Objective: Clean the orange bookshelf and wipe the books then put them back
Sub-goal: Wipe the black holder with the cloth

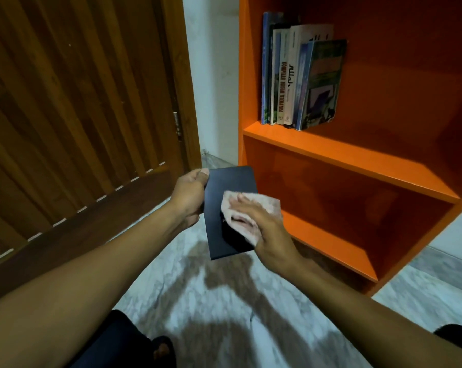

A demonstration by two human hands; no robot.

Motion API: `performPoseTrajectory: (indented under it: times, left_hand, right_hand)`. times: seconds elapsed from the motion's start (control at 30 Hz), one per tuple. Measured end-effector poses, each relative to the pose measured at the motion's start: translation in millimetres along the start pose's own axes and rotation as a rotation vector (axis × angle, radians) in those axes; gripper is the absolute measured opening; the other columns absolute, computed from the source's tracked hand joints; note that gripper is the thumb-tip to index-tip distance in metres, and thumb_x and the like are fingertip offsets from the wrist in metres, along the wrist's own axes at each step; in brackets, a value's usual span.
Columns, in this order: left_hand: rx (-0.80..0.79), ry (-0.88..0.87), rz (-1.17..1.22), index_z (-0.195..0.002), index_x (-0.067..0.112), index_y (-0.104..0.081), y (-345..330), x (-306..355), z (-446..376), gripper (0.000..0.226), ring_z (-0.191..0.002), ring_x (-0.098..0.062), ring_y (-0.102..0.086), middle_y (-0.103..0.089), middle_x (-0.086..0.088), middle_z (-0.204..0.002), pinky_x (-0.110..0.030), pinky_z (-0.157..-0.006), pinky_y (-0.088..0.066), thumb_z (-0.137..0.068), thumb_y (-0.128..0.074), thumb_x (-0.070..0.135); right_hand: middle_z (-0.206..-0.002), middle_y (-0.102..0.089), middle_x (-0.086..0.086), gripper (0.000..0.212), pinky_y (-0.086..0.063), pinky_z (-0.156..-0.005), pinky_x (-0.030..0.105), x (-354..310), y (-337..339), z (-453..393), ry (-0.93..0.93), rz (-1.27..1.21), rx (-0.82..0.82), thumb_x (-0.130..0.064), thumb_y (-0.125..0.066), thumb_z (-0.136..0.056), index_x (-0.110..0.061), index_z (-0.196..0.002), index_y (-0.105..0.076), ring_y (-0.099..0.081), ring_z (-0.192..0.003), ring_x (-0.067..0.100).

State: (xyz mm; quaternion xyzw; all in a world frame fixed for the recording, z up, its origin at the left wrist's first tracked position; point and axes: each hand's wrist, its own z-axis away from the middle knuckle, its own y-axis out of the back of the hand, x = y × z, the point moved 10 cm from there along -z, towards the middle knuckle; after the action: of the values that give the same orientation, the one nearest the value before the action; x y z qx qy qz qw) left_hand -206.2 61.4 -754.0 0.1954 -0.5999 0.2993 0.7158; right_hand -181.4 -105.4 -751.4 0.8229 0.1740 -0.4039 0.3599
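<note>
Beside the orange bookshelf, the left hand is pinching a stiff, light dark book's edge while the right hand's flat fingers are pressing a soft cloth onto it.

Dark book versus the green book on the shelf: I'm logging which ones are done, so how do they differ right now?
The dark book is off the shelf, gripped by the left hand; the green book stands leaning on its row. The dark book's cover is plain; the green book's is pictured. The right hand presses a pink cloth on the dark book; nothing touches the green book.
</note>
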Motion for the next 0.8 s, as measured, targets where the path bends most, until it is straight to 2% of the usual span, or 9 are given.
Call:
performPoseTrajectory:
  times: [0.13,0.27,0.33,0.4,0.43,0.5,0.63,0.73,0.8]
  left_hand:
    - [0.099,0.042,0.007,-0.09,0.018,-0.066,27.2,-5.4,-6.0,0.034,-0.064,-0.016,-0.059,-0.067,-0.002,-0.077,-0.024,-0.057,-0.044,-0.107,-0.039,0.029]
    - [0.18,0.107,0.119,-0.092,0.014,-0.066,44.1,-7.0,-10.8,0.03,-0.086,-0.019,-0.063,-0.067,-0.003,-0.088,-0.033,-0.077,-0.053,-0.106,-0.042,0.025]
    - [0.19,0.178,0.193,-0.095,0.014,-0.063,45.3,-11.9,-10.2,0.023,-0.094,-0.021,-0.068,-0.069,-0.005,-0.099,-0.039,-0.087,-0.058,-0.105,-0.046,0.026]
    - [0.187,0.242,0.229,-0.099,0.011,-0.06,45.5,-18.5,-8.9,0.02,-0.096,-0.024,-0.069,-0.07,-0.009,-0.108,-0.042,-0.088,-0.059,-0.104,-0.048,0.026]
    - [0.188,0.282,0.238,-0.101,0.009,-0.059,45.6,-23.3,-7.6,0.019,-0.096,-0.025,-0.07,-0.07,-0.011,-0.112,-0.043,-0.088,-0.059,-0.104,-0.048,0.025]
    - [0.2,0.352,0.239,-0.105,0.005,-0.054,46.5,-31.4,-3.0,0.017,-0.086,-0.026,-0.072,-0.069,-0.014,-0.106,-0.045,-0.081,-0.061,-0.104,-0.047,0.02]
    - [0.189,0.43,0.215,-0.109,0.005,-0.049,40.6,-35.6,7.8,0.009,-0.051,-0.03,-0.07,-0.063,-0.017,-0.081,-0.054,-0.057,-0.056,-0.105,-0.044,0.011]
    - [0.174,0.445,0.194,-0.123,0.004,-0.049,38.9,-34.5,12.4,0.02,-0.06,-0.034,-0.071,-0.063,-0.021,-0.086,-0.051,-0.071,-0.059,-0.105,-0.042,0.01]
    - [0.152,0.429,0.223,-0.134,0.002,-0.045,34.4,-33.0,13.7,0.03,-0.089,-0.035,-0.071,-0.061,-0.021,-0.091,-0.049,-0.09,-0.056,-0.105,-0.039,0.006]
  right_hand:
    - [-0.129,-0.057,-0.005,0.033,-0.043,-0.096,0.011,22.5,-15.3,35.9,-0.048,-0.011,-0.166,-0.003,-0.057,-0.096,-0.015,-0.126,-0.059,-0.049,-0.118,-0.018]
    - [-0.104,-0.065,-0.026,0.028,-0.04,-0.079,0.007,38.9,-9.5,43.6,-0.1,0.074,-0.201,-0.004,-0.054,-0.098,-0.025,-0.115,-0.063,-0.061,-0.096,-0.01]
    - [-0.089,-0.066,-0.015,0.019,-0.042,-0.068,0.013,51.8,8.5,41.7,-0.2,-0.088,-0.056,-0.013,-0.051,-0.1,-0.017,-0.115,-0.062,-0.06,-0.073,-0.002]
    - [-0.08,-0.063,0.012,0.018,-0.042,-0.056,0.029,62.3,28.9,41.6,-0.303,-0.275,0.134,-0.009,-0.047,-0.097,-0.011,-0.109,-0.059,-0.055,-0.057,0.022]
    - [-0.078,-0.06,0.024,0.016,-0.04,-0.055,0.033,68.5,37.5,42.4,-0.358,-0.327,0.211,-0.006,-0.047,-0.098,-0.01,-0.106,-0.06,-0.051,-0.055,0.032]
    - [-0.079,-0.067,0.021,0.013,-0.045,-0.058,0.036,75.7,42.2,41.6,-0.434,-0.355,0.242,-0.011,-0.051,-0.102,-0.01,-0.103,-0.064,-0.059,-0.062,0.029]
    - [-0.095,-0.07,0.028,0.03,-0.049,-0.076,0.039,73.4,24.9,38.3,-0.469,-0.374,0.047,-0.026,-0.059,-0.098,0.002,-0.1,-0.068,-0.07,-0.085,0.036]
    - [-0.076,-0.066,0.015,0.028,-0.045,-0.069,0.035,67.4,23.7,36.7,-0.475,-0.342,0.025,-0.025,-0.061,-0.097,0.0,-0.088,-0.068,-0.061,-0.072,0.022]
    - [-0.073,-0.065,0.008,0.03,-0.045,-0.066,0.034,63.4,28.5,34.0,-0.485,-0.298,0.065,-0.026,-0.059,-0.098,0.0,-0.085,-0.066,-0.061,-0.069,0.019]
